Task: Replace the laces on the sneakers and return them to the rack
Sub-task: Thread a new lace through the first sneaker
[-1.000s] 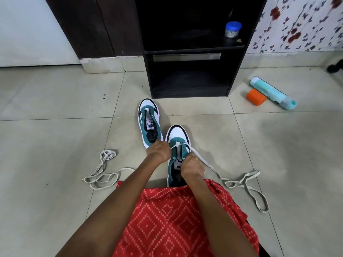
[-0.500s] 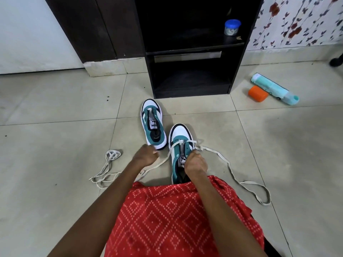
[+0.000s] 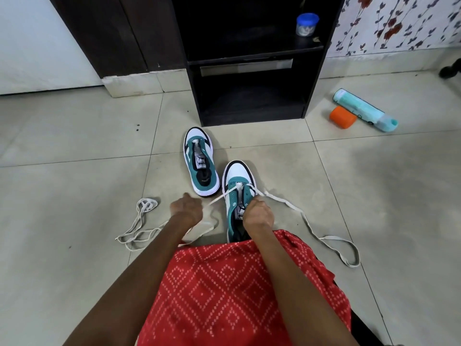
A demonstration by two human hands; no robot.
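Note:
Two teal-and-white sneakers stand on the tiled floor before a dark rack (image 3: pixel 252 113). The far sneaker (image 3: pixel 199 161) has no lace. The near sneaker (image 3: pixel 237 193) has a white lace (image 3: pixel 306 222) through its front eyelets, one end trailing right in a loop. My left hand (image 3: pixel 187 211) is closed on the lace's other end, pulled out to the left of the shoe. My right hand (image 3: pixel 258 216) is closed on the near sneaker's right side by the tongue. A second loose lace (image 3: pixel 139 228) lies on the floor at the left.
A teal bottle (image 3: pixel 364 109) and an orange cap (image 3: pixel 342 117) lie on the floor right of the rack. A small blue-lidded jar (image 3: pixel 306 24) stands on the rack's upper shelf. My red patterned garment (image 3: pixel 232 290) covers the foreground.
My left hand has moved left, away from the near sneaker, drawing the lace end through the eyelet. The lace's right loop has shifted. My right hand stays on the shoe.

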